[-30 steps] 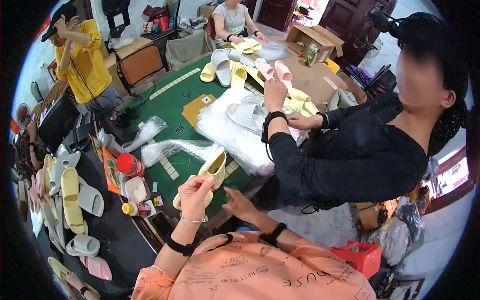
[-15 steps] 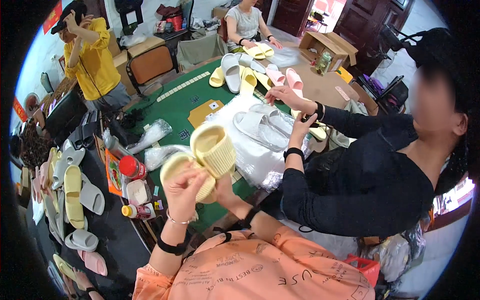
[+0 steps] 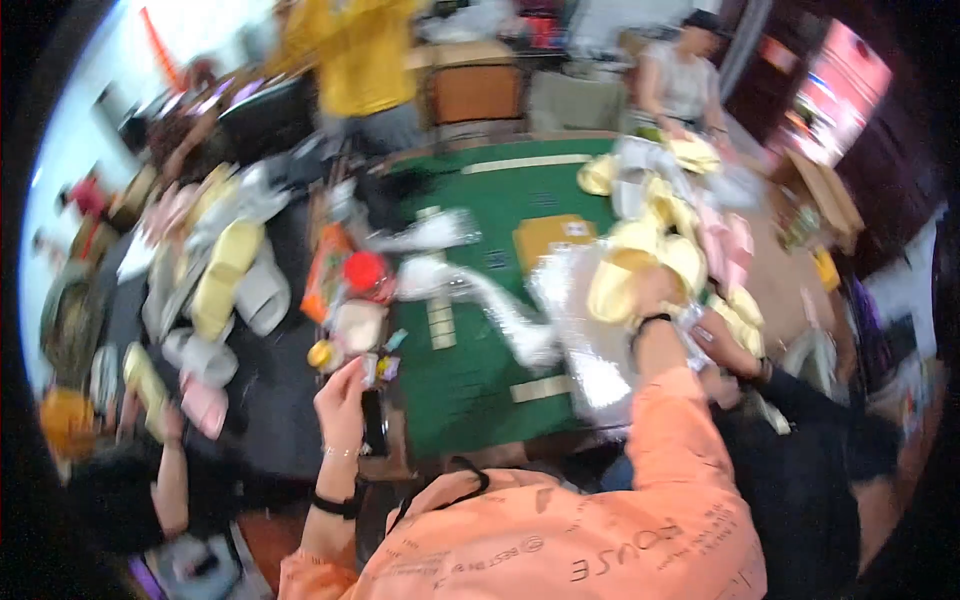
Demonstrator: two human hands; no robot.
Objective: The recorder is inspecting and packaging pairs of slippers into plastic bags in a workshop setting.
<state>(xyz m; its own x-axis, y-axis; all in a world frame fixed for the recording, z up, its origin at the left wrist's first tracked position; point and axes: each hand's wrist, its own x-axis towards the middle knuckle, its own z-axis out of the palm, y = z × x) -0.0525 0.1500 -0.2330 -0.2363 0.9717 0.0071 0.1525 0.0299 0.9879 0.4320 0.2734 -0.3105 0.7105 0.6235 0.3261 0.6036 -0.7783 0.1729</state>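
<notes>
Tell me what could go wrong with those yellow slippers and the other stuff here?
The yellow slippers at the right hand might slide, because slick-looking clear plastic lies close by. That hand could bump the co-worker's hand, which is near it. The left hand might knock the yellow-capped bottle that shows beside it.

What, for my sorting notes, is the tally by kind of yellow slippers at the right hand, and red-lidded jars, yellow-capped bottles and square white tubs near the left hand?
Yellow slippers at the right hand: 2
Red-lidded jar: 1
Yellow-capped bottle: 1
Square white tub: 1
Total: 5
</notes>
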